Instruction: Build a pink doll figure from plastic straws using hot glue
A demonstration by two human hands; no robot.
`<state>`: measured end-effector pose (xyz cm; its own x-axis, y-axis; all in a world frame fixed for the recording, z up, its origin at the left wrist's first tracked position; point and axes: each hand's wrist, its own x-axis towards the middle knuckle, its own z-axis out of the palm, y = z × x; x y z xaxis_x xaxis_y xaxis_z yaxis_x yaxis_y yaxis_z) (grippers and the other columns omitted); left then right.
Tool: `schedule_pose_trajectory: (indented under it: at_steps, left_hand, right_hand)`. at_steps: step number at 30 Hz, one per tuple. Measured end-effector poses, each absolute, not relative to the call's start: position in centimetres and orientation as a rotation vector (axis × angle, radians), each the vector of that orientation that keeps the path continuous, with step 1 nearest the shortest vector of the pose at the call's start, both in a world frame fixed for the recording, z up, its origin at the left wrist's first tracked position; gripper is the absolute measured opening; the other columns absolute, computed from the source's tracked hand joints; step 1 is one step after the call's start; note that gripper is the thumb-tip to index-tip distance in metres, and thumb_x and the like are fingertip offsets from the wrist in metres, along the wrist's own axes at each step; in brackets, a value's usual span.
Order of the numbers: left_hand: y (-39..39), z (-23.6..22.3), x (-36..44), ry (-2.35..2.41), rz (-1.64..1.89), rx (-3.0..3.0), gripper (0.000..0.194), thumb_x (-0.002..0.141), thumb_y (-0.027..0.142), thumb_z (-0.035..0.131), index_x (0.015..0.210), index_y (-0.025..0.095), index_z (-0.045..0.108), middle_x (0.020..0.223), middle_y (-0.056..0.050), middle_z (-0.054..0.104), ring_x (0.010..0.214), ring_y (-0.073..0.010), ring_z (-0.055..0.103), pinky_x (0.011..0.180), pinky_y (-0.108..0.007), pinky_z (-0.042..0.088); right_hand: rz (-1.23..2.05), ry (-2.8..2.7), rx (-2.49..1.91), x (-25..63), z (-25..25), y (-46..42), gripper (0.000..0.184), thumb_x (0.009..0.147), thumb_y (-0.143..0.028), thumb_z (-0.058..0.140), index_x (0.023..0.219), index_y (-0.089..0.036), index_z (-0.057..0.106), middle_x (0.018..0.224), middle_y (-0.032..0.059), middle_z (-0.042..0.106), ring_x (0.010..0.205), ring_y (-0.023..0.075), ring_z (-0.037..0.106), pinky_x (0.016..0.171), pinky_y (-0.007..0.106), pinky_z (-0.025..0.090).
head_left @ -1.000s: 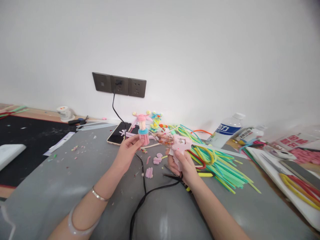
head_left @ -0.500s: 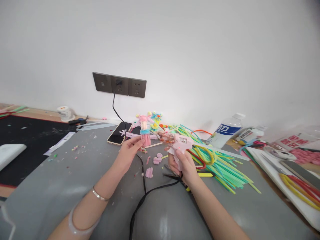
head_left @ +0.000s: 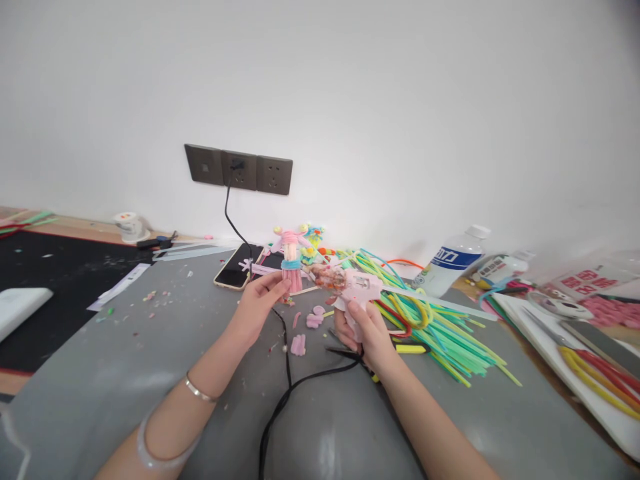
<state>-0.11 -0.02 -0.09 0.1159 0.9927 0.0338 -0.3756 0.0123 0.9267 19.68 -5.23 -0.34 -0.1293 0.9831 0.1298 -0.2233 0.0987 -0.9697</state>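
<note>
Pinched at its lower end by my left hand (head_left: 260,303) is an upright pink pipe-cleaner figure (head_left: 291,257), with a light-blue band around its middle and pale yellow balls at the top. My right hand (head_left: 367,330) is wrapped round the handle of a pale pink hot glue gun (head_left: 361,288). A clear glue stick (head_left: 440,303) sticks out of the gun's back. Brownish residue covers the front of the gun, and its nozzle points left, close to the figure's blue band; I cannot tell whether they touch. Scraps of pink pipe cleaner (head_left: 299,345) lie below on the grey table.
Green and yellow pipe cleaners (head_left: 460,353) spread to the right, before a plastic bottle (head_left: 450,260). A phone (head_left: 239,267) lies behind my left hand. The black cord (head_left: 280,403) crosses the table. Scissors (head_left: 590,367) rest on a white board at far right.
The glue gun has shifted slightly left, its nozzle nearer the figure. The figure has moved a little to the right in my left hand.
</note>
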Motion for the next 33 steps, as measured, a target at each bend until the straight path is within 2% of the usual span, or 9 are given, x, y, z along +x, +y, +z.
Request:
schedule_pose_trajectory:
  at_steps: [10, 33]
  left_hand:
    - [-0.18, 0.44, 0.08, 0.844, 1.278, 0.985, 0.032, 0.060, 0.037, 0.088, 0.084, 0.017, 0.081, 0.077, -0.004, 0.072, 0.067, -0.0118, 0.055, 0.061, -0.023, 0.049]
    - [0.00, -0.08, -0.15, 0.844, 1.312, 1.022, 0.032, 0.064, 0.042, 0.086, 0.087, 0.019, 0.081, 0.087, -0.006, 0.076, 0.075, -0.0152, 0.060, 0.070, -0.025, 0.046]
  right_hand:
    - [1.315, -1.208, -0.914, 19.63, -0.38, -5.30, 0.049, 0.086, -0.062, 0.058, 0.088, -0.014, 0.061, 0.047, -0.0101, 0.036, 0.033, 0.0042, 0.024, 0.036, 0.020, 0.013]
    - [1.301, -1.266, -0.950, 19.60, -0.20, -5.31, 0.048, 0.085, -0.064, 0.056, 0.080, -0.016, 0.058, 0.046, -0.0097, 0.034, 0.033, 0.0047, 0.025, 0.036, 0.020, 0.014]
